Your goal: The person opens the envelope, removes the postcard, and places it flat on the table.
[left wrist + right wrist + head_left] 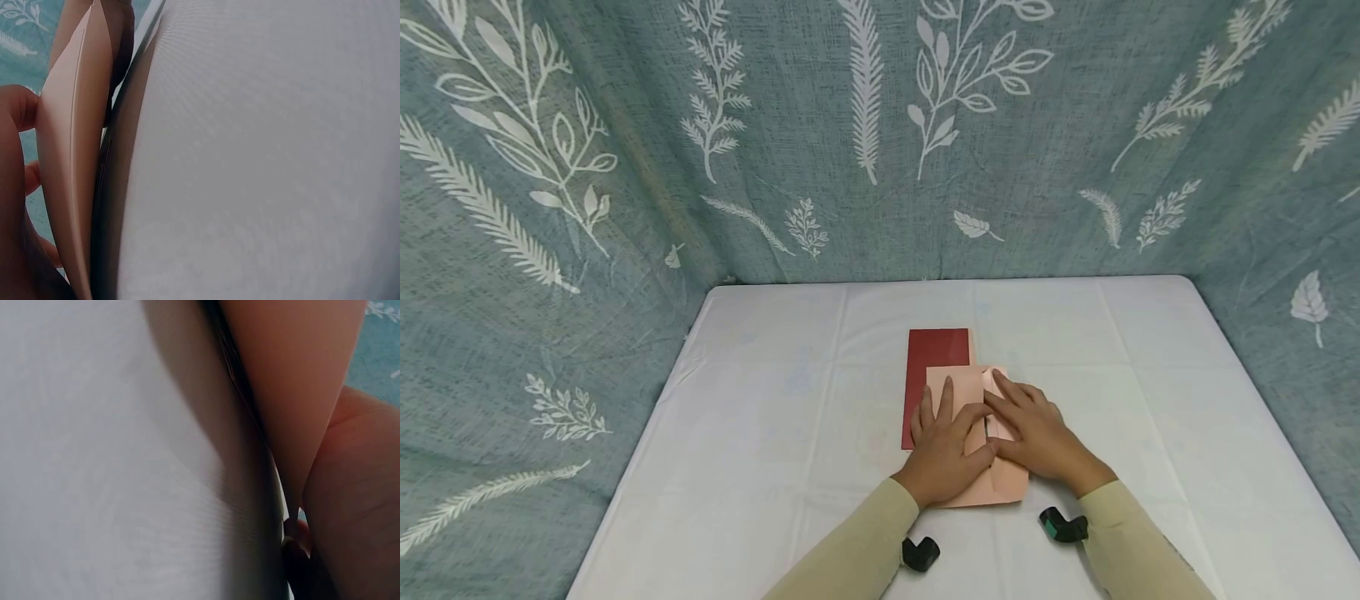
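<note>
A folded sheet of peach paper (957, 380) lies in front of me, partly over a dark red rectangular sheet (937, 348). My left hand (945, 450) rests on its left part with fingers spread, the thumb near the middle. On the right part, the fingers of my right hand (1041, 433) press on a folded flap, close to the left thumb and index finger. In the left wrist view the peach paper (59, 144) stands bowed up at its near edge, fingertips on top. A raised peach panel (294, 369) shows beside my right hand (356, 494) in the right wrist view.
A white cloth (775, 400) with fold creases covers the table. Black wrist devices sit at the left sleeve (842, 550) and the right sleeve (1135, 542). A blue-green curtain (820, 108) with white leaf prints hangs behind and at both sides.
</note>
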`<state>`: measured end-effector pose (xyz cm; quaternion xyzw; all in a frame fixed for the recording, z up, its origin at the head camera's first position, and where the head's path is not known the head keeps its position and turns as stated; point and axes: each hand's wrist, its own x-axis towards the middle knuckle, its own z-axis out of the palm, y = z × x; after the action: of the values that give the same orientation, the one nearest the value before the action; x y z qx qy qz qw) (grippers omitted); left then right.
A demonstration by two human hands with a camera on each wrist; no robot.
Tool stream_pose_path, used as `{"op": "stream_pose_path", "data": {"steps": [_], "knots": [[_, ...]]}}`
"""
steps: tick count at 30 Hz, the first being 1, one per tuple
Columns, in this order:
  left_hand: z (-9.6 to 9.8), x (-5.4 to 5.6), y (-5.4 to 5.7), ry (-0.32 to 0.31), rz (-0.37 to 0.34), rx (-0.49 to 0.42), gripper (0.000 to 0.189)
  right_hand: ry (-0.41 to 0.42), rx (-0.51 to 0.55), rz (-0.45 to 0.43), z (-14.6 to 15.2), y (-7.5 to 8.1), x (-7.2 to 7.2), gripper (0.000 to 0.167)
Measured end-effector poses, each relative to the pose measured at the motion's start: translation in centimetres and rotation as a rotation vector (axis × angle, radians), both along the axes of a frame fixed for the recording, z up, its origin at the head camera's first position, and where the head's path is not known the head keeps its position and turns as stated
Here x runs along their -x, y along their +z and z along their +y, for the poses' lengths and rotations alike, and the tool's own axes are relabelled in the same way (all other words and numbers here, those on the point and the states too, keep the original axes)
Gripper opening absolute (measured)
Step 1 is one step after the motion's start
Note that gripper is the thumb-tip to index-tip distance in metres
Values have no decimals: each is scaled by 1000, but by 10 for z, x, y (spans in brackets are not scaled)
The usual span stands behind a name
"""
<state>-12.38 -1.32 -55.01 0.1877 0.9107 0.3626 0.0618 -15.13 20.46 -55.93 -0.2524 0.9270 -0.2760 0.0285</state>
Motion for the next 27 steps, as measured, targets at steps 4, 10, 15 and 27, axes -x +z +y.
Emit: {"op": "stream_pose_path", "data": {"steps": [4, 10, 15, 27], "knots": [[0, 0, -1, 3, -2, 4, 51, -6, -14, -3, -1, 2, -1, 74], [0, 0, 0, 6, -8, -2, 51, -15, -31, -9, -1, 3, -2, 74], [0, 0, 1, 10, -17, -8, 52, -22, -45, 6, 0, 3, -3, 73], [0, 1, 0, 12, -18, -10, 50, -25, -48, -12, -1, 2, -2, 67]]}}
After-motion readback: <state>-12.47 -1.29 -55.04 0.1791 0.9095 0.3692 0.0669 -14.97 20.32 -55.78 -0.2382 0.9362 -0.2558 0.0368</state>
